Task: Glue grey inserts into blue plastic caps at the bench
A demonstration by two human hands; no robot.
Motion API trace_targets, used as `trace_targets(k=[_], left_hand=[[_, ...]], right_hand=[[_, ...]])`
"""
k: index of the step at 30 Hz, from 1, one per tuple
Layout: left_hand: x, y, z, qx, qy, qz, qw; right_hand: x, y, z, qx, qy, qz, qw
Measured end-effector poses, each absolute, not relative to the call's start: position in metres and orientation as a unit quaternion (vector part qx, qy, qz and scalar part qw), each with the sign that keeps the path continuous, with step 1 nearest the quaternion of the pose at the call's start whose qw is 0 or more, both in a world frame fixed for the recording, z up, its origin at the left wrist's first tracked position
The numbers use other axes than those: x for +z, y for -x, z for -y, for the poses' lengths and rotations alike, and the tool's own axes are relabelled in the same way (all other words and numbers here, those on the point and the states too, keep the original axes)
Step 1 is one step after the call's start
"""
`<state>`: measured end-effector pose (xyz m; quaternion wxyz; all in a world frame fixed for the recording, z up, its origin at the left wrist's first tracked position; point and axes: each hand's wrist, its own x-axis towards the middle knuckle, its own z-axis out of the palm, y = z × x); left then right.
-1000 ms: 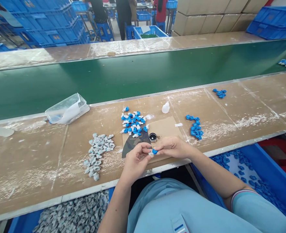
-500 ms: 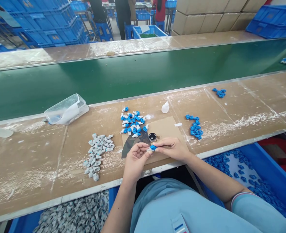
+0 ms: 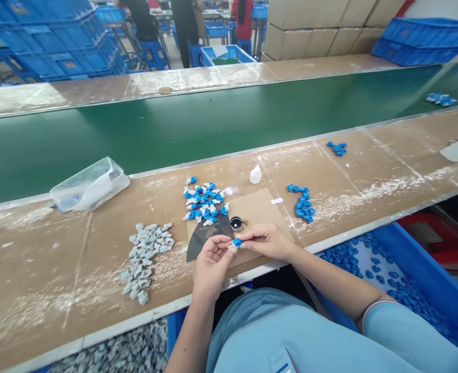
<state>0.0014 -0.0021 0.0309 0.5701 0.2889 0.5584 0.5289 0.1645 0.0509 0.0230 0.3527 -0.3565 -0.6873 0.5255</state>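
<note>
Brown tabletop (image 3: pixel 38 259) extends beneath and around the grip (image 3: pixel 235 243), with a green conveyor belt (image 3: pixel 213 119) running beyond it. A blue bin (image 3: pixel 427 264) of loose blue pieces sits low to the right of the grip; a clear plastic tub (image 3: pixel 68 186) lies far to its left. Grey pieces (image 3: pixel 139 259) form a heap left of the grip; joined blue-and-white pieces (image 3: pixel 203 199) cluster beyond it, slightly left. The left hand (image 3: pixel 211 261) and right hand (image 3: pixel 268 241) meet, the grip closed by fingertips on one blue-and-white piece (image 3: pixel 237 242), held between them. Beyond the grip and slightly right stands a white bottle (image 3: pixel 255 175); just beyond it, a small round container (image 3: pixel 235 223) with dark contents.
</note>
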Motion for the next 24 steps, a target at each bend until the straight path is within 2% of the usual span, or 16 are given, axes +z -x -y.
trace_targets(k=[4, 6, 10, 13, 20, 24], left_hand=[[0.033, 0.005, -0.001, 0.515, -0.312, -0.565, 0.564], [0.034, 0.013, -0.005, 0.515, -0.334, -0.571, 0.545], [0.033, 0.042, -0.022, 0.532, -0.364, -0.608, 0.463], [0.029, 0.063, -0.042, 0.541, -0.364, -0.645, 0.398], [0.028, 0.074, -0.084, 0.547, -0.359, -0.677, 0.337], [0.025, 0.08, -0.076, 0.558, -0.351, -0.687, 0.305]], right_hand=[[0.027, -0.168, -0.058, 0.481, 0.321, 0.742, 0.341], [0.029, -0.179, -0.071, 0.41, 0.327, 0.78, 0.341], [0.029, -0.229, -0.111, 0.148, 0.505, 0.776, 0.349], [0.022, -0.267, -0.141, -0.026, 0.613, 0.743, 0.268], [0.006, -0.284, -0.159, -0.013, 0.608, 0.761, 0.227], [0.005, -0.279, -0.153, 0.071, 0.6, 0.721, 0.34]])
